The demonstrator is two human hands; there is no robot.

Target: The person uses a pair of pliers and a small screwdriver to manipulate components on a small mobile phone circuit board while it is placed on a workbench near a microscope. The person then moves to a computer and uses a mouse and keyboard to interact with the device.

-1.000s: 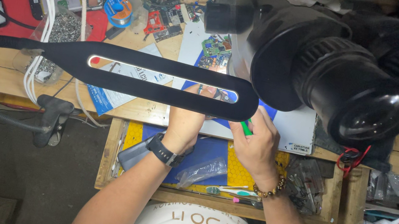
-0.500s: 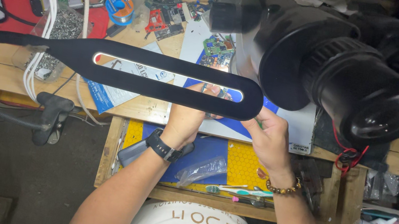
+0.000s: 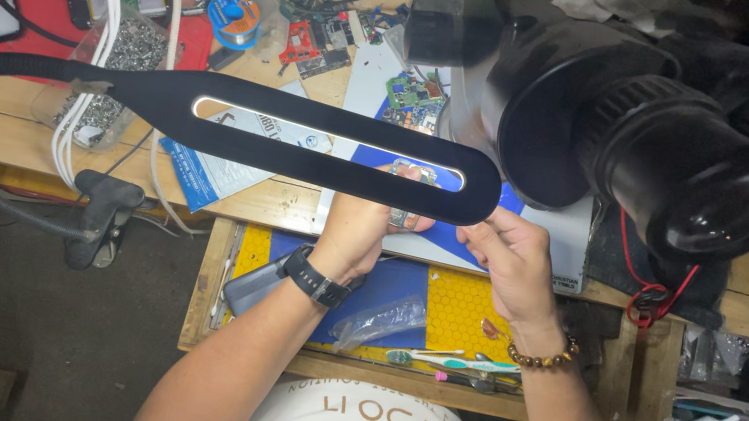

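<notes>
while my left hand (image 3: 369,230) pinches the small circuit board (image 3: 402,213) under the black lamp arm (image 3: 324,145), near the middle of the bench, my right hand (image 3: 513,262) hovers just right of it, fingers curled and holding nothing i can see; it looks mid-job, the board unfinished.

Left hand (image 3: 360,234) and right hand (image 3: 510,259) raised, fingers curled
</notes>
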